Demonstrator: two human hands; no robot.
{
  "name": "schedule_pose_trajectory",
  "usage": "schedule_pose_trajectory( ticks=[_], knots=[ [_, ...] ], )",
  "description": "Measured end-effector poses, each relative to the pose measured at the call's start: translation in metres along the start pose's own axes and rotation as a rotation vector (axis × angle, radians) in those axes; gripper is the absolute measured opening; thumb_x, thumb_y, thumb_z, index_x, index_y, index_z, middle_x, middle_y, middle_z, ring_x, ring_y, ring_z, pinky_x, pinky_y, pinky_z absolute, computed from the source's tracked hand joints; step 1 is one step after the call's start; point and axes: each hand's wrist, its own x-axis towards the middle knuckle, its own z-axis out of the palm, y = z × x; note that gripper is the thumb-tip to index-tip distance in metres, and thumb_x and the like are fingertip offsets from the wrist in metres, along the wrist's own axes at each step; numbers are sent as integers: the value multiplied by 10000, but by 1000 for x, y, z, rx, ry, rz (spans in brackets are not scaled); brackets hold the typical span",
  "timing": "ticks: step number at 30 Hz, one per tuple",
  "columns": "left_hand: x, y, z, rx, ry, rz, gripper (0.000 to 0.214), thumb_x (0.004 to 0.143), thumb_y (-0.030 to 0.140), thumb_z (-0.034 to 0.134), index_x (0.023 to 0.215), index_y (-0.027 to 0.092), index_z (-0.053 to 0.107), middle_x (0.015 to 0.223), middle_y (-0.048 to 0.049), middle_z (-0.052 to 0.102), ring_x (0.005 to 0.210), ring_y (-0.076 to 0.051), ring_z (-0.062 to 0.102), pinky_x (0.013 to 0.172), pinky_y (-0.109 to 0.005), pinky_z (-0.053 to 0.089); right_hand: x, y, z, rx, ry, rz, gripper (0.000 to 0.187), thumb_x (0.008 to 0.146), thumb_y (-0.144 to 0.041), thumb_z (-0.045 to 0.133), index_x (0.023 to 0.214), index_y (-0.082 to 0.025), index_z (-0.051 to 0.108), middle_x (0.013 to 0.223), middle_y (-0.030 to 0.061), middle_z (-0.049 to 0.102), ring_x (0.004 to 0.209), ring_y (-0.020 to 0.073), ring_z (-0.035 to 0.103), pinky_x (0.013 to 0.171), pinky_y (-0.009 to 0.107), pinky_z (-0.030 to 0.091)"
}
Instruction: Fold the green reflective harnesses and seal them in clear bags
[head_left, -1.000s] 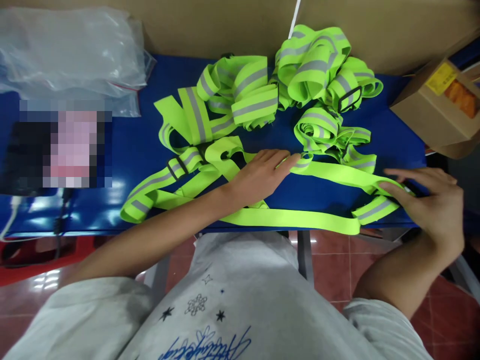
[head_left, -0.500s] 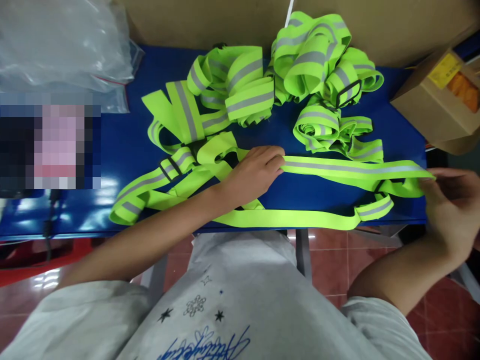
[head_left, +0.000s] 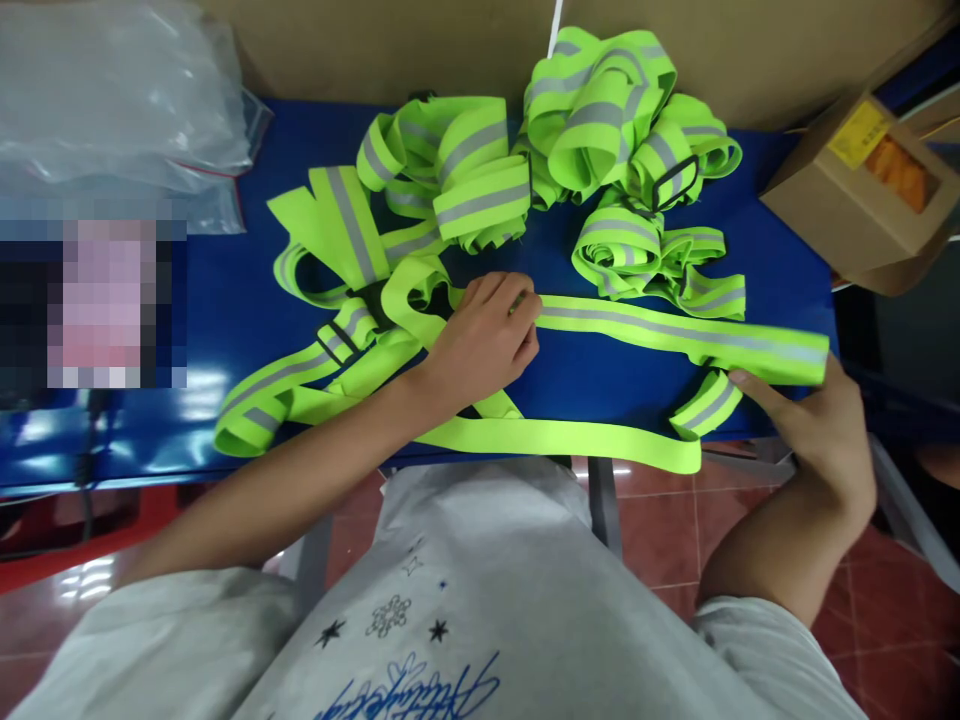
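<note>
A lime-yellow reflective strap [head_left: 637, 322] with a grey stripe stretches sideways between my hands. My left hand [head_left: 491, 335] is closed on it near the middle of the table, fingertips pinched together. At its right end my right hand [head_left: 832, 435] has its fingers partly hidden behind the folded band, with the thumb reaching left to a short striped piece [head_left: 705, 405] below. A plain lime band [head_left: 570, 437] of the same webbing runs along the table's front edge. Left of my hand lie more bands with a black slide buckle [head_left: 335, 342].
Rolled and heaped reflective straps [head_left: 600, 110] lie along the back of the blue table [head_left: 225, 290]. Clear plastic bags [head_left: 120, 90] are at the back left, near a blurred-out patch. A cardboard box [head_left: 832, 200] with orange contents stands at the right.
My right hand has moved left and lower, and its thumb now reaches across below the strap. The right end of the strap has shifted left. My left hand keeps its hold.
</note>
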Motion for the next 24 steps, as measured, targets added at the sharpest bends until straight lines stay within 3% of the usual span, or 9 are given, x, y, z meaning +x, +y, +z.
schedule_pose_trajectory(
  ticks=[4, 6, 9, 13, 16, 18, 21, 24],
  knots=[
    [0, -4, 1, 31, 21, 7, 199, 985, 102, 463, 1060, 152, 640, 1214, -178, 664, 1112, -327, 620, 939, -489, 542, 0, 7, -4, 97, 65, 16, 696, 695, -543, 898, 1302, -268, 696, 1177, 71, 724, 1008, 264, 690, 916, 443, 545],
    [0, -6, 1, 11, 25, -1, 197, 980, 102, 469, 1074, 160, 632, 1217, -175, 659, 1118, -326, 619, 948, -497, 544, 1, 12, -7, 16, 31, 5, 769, 725, -608, 866, 1381, -266, 657, 1284, 98, 676, 1173, 303, 647, 1019, 498, 514],
    [1, -9, 2, -41, 13, -19, 203, 975, 108, 473, 1101, 157, 624, 1222, -183, 647, 1135, -335, 612, 975, -528, 539, 3, 15, -8, -124, -49, -43, 660, 777, -703, 786, 1236, -233, 726, 1275, 106, 644, 1310, 336, 568, 1133, 536, 446],
    [1, -15, 3, -42, 27, -31, 207, 967, 105, 473, 1109, 159, 612, 1210, -178, 631, 1149, -338, 602, 998, -531, 528, 2, 11, -4, 4, -72, 78, 696, 677, -656, 892, 1195, -243, 677, 1073, 40, 688, 974, 243, 652, 910, 423, 550],
    [2, -21, 4, -52, 39, -37, 206, 952, 103, 476, 1101, 161, 606, 1201, -183, 621, 1159, -351, 594, 1000, -547, 526, 1, 10, -8, 187, -101, 80, 731, 603, -535, 958, 1207, -273, 640, 930, -5, 669, 779, 185, 618, 673, 310, 531],
    [3, -25, 4, -62, 35, -44, 203, 944, 99, 475, 1092, 160, 600, 1192, -184, 617, 1163, -356, 592, 1008, -557, 523, 1, 16, -15, 279, -146, 56, 770, 531, -428, 993, 1214, -293, 664, 890, -15, 662, 715, 170, 605, 603, 287, 517],
    [3, -28, 6, -52, 35, -51, 200, 929, 88, 485, 1085, 162, 584, 1187, -174, 610, 1174, -355, 592, 1025, -551, 516, 3, 32, -26, 392, -115, 40, 631, 415, -392, 1009, 967, -250, 738, 812, -13, 674, 651, 152, 595, 578, 283, 507],
    [2, -29, 8, -46, 48, -72, 182, 930, 87, 486, 1072, 163, 570, 1183, -169, 599, 1183, -356, 591, 1026, -544, 514, 5, 42, -28, 450, -21, 43, 482, 472, -493, 979, 735, -208, 691, 692, -15, 638, 593, 125, 551, 556, 264, 463]
  ],
)
